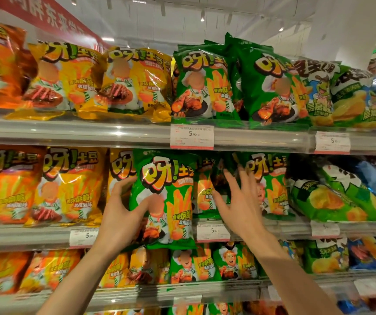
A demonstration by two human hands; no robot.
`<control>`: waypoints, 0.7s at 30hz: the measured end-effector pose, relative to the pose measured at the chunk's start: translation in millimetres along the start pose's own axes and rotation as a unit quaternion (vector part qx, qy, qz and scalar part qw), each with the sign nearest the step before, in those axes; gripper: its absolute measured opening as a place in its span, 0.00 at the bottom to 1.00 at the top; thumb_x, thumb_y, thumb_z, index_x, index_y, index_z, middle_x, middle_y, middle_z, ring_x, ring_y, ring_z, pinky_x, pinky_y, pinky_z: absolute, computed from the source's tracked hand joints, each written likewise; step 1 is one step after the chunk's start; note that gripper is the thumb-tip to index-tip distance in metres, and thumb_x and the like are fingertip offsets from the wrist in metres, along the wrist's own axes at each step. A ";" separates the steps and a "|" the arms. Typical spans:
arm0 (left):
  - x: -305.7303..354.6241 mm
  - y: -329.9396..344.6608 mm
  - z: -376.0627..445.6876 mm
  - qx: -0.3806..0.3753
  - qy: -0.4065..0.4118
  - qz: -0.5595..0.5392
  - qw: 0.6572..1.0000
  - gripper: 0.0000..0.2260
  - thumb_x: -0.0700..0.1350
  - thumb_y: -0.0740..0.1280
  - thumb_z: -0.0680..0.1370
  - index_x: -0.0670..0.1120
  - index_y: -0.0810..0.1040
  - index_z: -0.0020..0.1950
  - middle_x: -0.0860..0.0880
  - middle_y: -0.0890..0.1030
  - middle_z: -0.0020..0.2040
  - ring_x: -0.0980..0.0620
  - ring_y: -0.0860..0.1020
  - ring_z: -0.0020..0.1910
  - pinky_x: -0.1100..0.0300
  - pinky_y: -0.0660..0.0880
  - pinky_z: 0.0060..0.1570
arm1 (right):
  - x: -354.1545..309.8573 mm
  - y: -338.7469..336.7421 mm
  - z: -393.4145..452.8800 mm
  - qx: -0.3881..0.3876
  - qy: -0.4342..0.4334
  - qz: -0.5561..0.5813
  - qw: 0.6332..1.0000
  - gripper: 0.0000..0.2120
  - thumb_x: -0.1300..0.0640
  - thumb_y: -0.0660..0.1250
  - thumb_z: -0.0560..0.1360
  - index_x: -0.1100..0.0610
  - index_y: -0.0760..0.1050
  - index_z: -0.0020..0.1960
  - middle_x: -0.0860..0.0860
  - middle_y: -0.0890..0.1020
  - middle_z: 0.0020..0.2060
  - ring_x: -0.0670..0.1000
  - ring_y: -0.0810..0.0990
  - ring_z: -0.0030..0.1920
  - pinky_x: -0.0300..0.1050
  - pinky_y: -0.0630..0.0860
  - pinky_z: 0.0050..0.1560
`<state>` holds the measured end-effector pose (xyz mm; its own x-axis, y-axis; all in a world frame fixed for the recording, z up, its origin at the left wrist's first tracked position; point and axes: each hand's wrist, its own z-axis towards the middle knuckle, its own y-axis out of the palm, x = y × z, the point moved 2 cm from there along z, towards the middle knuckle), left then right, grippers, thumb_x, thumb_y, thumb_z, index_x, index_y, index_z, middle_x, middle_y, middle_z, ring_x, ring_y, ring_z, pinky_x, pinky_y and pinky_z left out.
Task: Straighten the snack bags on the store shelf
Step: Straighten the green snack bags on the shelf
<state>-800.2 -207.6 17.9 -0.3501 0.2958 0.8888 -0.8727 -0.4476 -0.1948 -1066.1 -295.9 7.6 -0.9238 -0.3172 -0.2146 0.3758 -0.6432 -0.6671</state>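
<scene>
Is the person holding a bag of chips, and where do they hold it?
Yes. The left hand grips the front green bag by its left edge. The right hand is spread open and holds nothing.

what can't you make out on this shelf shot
- Head view: the green bag in the left hand covers what sits behind it.
- Right hand hides the bags behind its fingers.
- Small print on the price tag is too small to read.
- Bottom shelf bags are cut off by the frame edge.
</scene>
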 end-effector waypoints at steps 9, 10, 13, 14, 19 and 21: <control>-2.2 -14.8 -2.1 0.011 0.003 -0.021 1.000 0.26 0.47 0.74 0.74 0.54 0.70 0.70 0.59 0.77 0.61 0.67 0.77 0.55 0.70 0.76 0.46 | -16.4 19.6 22.6 -0.212 0.028 0.154 0.965 0.31 0.38 0.62 0.78 0.46 0.57 0.76 0.56 0.68 0.68 0.57 0.73 0.66 0.51 0.72 0.64; -3.4 -15.9 -1.7 0.010 0.004 -0.019 1.000 0.26 0.46 0.74 0.75 0.53 0.70 0.70 0.58 0.77 0.62 0.65 0.77 0.57 0.71 0.76 0.46 | -14.7 23.3 25.7 -0.254 0.044 0.191 0.947 0.34 0.37 0.64 0.77 0.42 0.53 0.78 0.54 0.67 0.71 0.57 0.71 0.69 0.52 0.71 0.67; -3.8 -15.4 -1.3 0.007 0.007 -0.020 1.000 0.26 0.46 0.74 0.75 0.53 0.70 0.70 0.56 0.77 0.63 0.62 0.77 0.59 0.70 0.75 0.49 | -11.2 30.2 34.0 -0.291 0.079 0.307 0.903 0.41 0.41 0.71 0.74 0.36 0.49 0.78 0.49 0.66 0.75 0.51 0.68 0.73 0.52 0.66 0.73; -3.1 -14.8 -1.5 0.006 0.005 -0.024 1.000 0.26 0.47 0.75 0.74 0.53 0.70 0.70 0.57 0.78 0.62 0.65 0.77 0.57 0.70 0.75 0.48 | -10.5 32.2 34.8 -0.289 0.093 0.329 0.894 0.42 0.44 0.73 0.73 0.37 0.50 0.78 0.48 0.69 0.74 0.49 0.70 0.71 0.50 0.68 0.72; -1.4 -14.4 -3.1 0.007 -0.010 -0.044 0.999 0.26 0.47 0.75 0.74 0.52 0.70 0.69 0.61 0.78 0.57 0.72 0.78 0.50 0.73 0.76 0.42 | -12.8 33.7 34.7 -0.214 0.092 0.360 0.903 0.41 0.54 0.75 0.74 0.40 0.55 0.77 0.44 0.71 0.69 0.45 0.72 0.66 0.40 0.70 0.64; -1.0 -13.7 -3.3 0.009 -0.011 -0.046 0.999 0.26 0.47 0.75 0.74 0.52 0.70 0.69 0.61 0.78 0.57 0.72 0.78 0.50 0.73 0.76 0.42 | -13.1 34.2 40.3 -0.182 0.094 0.356 0.912 0.41 0.55 0.74 0.75 0.41 0.53 0.78 0.43 0.68 0.69 0.44 0.67 0.69 0.40 0.65 0.66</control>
<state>-789.0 -199.0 18.3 -0.2617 0.3183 0.9112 -0.8944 -0.4348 -0.1049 -1038.1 -341.9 16.4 -0.4648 -0.4172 -0.7810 0.8671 -0.0357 -0.4969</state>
